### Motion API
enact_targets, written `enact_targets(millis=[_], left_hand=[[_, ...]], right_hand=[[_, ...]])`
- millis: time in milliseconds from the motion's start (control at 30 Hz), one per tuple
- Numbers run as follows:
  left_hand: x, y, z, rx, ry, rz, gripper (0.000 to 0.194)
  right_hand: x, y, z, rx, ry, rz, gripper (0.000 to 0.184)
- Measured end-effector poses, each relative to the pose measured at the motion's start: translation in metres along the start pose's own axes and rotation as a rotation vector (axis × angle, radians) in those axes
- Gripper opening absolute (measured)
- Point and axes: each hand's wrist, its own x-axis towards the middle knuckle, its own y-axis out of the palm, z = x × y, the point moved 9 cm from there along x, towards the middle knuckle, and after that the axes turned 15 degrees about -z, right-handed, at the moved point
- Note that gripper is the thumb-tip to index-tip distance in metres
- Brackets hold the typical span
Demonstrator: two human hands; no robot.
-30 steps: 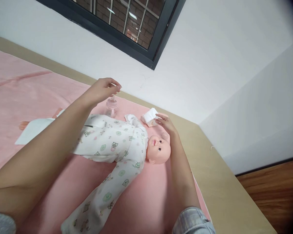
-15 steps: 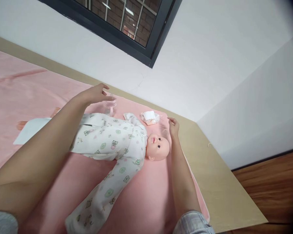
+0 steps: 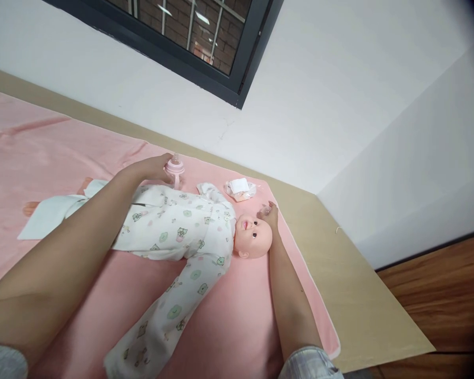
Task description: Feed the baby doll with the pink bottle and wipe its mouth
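Observation:
My left hand [image 3: 157, 167] is closed around a baby bottle [image 3: 175, 167] with a pink collar and a clear teat on top. The bottle stands upright on the pink blanket, beyond the doll's body. My right hand [image 3: 273, 215] curls round a small clear plastic bottle cap [image 3: 266, 210] near the top of the doll's head. Between my arms lies a baby doll [image 3: 254, 236] on its back, in a white patterned outfit [image 3: 181, 223], with one long sleeve stretched toward me. My left forearm hides part of its lower body.
A clear plastic packet with a white label [image 3: 240, 188] lies beyond the doll's head. White cloth [image 3: 43, 216] lies by the doll's feet. The pink blanket [image 3: 229, 321] covers most of the wooden tabletop [image 3: 359, 310]. A wall and a dark window frame [image 3: 237, 95] rise behind.
My left hand has come down from above the bottle and closed around it. My right hand has moved left from the blanket's edge and closed on the clear cap.

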Motion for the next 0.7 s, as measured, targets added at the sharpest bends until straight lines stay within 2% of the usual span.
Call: enact_targets(millis=[100,300,367,467,567,700], left_hand=[[-0.003,0.002,-0.001,0.063,0.024,-0.025,0.071],[-0.004,-0.003,-0.011,0.058,0.042,-0.092,0.075],[-0.003,-0.008,-0.018,0.019,0.041,-0.121,0.076],[-0.007,-0.014,-0.035,-0.051,0.063,-0.158,0.074],[-0.014,-0.017,-0.061,-0.178,0.102,-0.175,0.075],[-0.027,-0.006,-0.104,-0.312,0.183,-0.141,0.069]], right_hand=[[-0.004,-0.007,0.004,-0.028,0.071,0.002,0.08],[-0.01,-0.017,0.018,-0.264,0.049,0.032,0.075],[-0.01,-0.018,0.018,-0.257,0.065,0.039,0.071],[-0.004,-0.025,0.024,-0.114,0.087,0.008,0.07],[0.004,-0.039,0.049,0.039,0.039,-0.03,0.071],[0.003,-0.072,0.111,0.328,-0.098,-0.097,0.069]])
